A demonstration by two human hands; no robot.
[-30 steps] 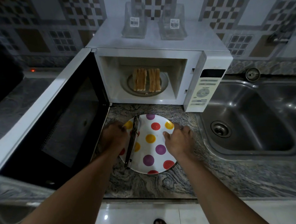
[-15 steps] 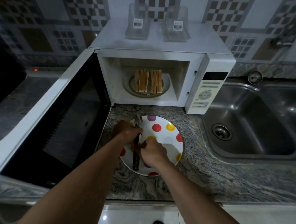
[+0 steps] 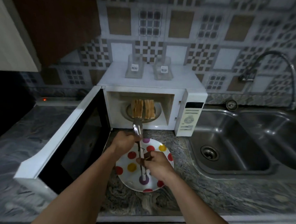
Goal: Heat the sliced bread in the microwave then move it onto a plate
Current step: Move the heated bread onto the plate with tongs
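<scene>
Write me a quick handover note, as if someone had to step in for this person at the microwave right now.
Left hand grips the long metal tongs near their head; right hand pinches them lower down, above the white polka-dot plate on the stone counter.
Browned bread slices stand in two bunches on the glass turntable inside the white microwave, its door swung open.
Done: bread in the microwave, plate set ready in front. Whether heating has run, the picture cannot say.
Left: lift the slices out with the tongs onto the plate.
</scene>
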